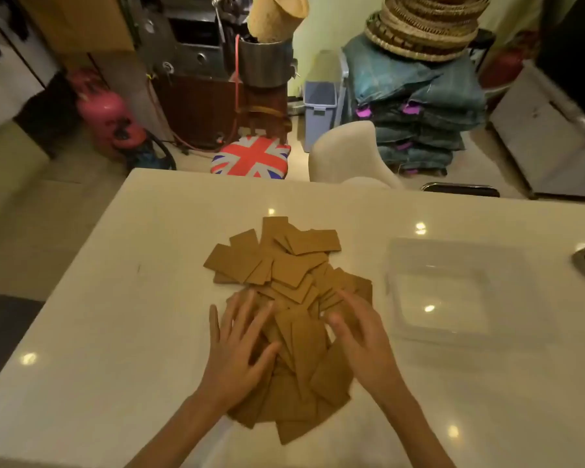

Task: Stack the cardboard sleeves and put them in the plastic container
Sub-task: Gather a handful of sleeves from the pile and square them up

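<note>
My left hand (242,342) and right hand (358,336) lie flat, fingers spread, on the loose cardboard sleeves (284,298) left of the plastic container (453,251); careless gathering could scatter them.

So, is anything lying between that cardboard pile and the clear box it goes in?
Nothing visible. The left hand and right hand rest on the cardboard sleeves, and only a strip of table lies between the pile and the plastic container to its right.

Left hand (238,346) and right hand (360,336) flat on scattered cardboard sleeves (291,298) — clear plastic container (460,255) beside
</note>
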Tool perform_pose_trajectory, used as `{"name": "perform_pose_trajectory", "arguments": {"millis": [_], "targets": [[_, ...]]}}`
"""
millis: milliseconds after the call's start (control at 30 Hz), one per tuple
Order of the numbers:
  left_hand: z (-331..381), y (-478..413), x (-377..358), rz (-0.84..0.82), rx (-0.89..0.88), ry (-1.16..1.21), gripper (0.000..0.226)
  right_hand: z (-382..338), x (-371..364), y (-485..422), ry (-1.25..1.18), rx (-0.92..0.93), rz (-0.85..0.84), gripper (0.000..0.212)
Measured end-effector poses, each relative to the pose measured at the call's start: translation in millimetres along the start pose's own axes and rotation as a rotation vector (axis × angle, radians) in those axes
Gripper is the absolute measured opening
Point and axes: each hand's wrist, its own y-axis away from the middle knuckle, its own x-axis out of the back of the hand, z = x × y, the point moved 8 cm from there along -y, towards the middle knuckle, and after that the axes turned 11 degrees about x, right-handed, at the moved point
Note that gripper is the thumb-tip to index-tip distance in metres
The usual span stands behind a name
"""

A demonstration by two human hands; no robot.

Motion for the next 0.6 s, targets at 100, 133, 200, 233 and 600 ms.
{"name": "perform_pose_trajectory", "arguments": {"millis": [100,133,200,233,600], "targets": [[-4,2,-16,-0.007,0.077,-0.117,0.060,28,-43,15,0.398,-0.048,-0.056,0.058],[-1,3,-18,0.000,0.080,-0.061,0.055,30,-55,22,0.492,-0.045,-0.055,0.061],[-2,0,-10,0.074,0.116,0.158,0.044,30,-73,19,0.550,0.009,-0.050,0.063],[-4,-3,-5,0.112,0.148,0.251,0.039,26,-78,13,0.511,0.048,-0.048,0.061],[-10,23,11,0.262,0.496,0.469,0.060,30,-66,50,0.551,-0.260,0.131,0.068]]}}
